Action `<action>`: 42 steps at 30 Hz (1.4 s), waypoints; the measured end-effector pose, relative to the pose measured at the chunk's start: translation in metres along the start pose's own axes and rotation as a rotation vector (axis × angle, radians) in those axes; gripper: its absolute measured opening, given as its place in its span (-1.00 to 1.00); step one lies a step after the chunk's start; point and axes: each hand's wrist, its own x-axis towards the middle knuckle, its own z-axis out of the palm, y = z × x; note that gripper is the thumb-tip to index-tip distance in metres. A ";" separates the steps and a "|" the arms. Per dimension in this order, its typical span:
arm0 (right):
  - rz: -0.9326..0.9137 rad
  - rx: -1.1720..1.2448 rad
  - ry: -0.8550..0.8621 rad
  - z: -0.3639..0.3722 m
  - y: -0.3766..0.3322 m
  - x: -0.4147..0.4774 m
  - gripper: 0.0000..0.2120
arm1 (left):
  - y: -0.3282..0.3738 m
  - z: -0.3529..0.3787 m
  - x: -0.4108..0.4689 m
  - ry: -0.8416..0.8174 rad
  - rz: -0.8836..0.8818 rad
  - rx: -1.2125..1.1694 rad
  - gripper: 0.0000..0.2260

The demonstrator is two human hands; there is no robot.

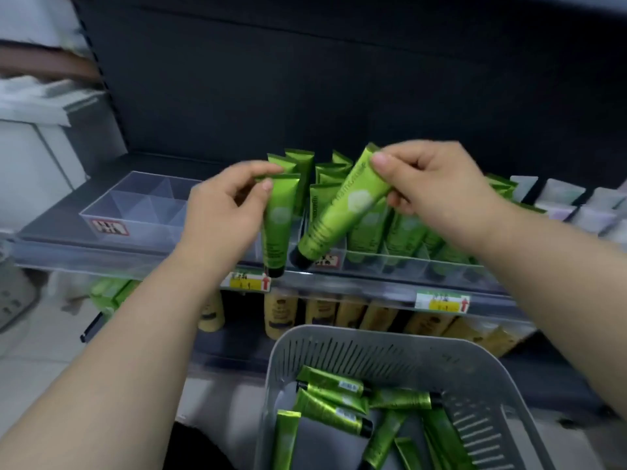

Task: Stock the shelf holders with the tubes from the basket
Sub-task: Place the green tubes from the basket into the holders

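Note:
My left hand [225,206] pinches a green tube [278,228] near its crimped top, black cap hanging down over the shelf's front edge. My right hand [431,184] grips a second green tube [339,212], tilted with its cap low and to the left. Both tubes hover in front of the clear divided holder [366,257] that has several green tubes standing in it. Below, a grey perforated basket [366,344] contains several more green tubes [334,396] lying loose.
An empty clear divided holder [142,205] sits on the shelf to the left. Pale tubes [573,201] stand at the far right. Yellow tubes [281,315] fill the shelf beneath, behind price labels [246,281]. White boxes stand at the far left.

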 end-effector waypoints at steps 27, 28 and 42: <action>-0.189 -0.494 -0.108 0.117 -0.025 0.182 -0.65 | -0.055 -0.043 0.079 0.128 -0.096 0.016 -0.72; -0.177 -0.505 -0.132 0.117 -0.022 0.183 -0.67 | -0.055 -0.043 0.080 0.122 -0.103 0.018 -0.70; -0.095 -0.764 -0.434 0.135 0.003 0.188 -0.77 | -0.062 -0.041 0.083 0.078 -0.164 0.046 -0.70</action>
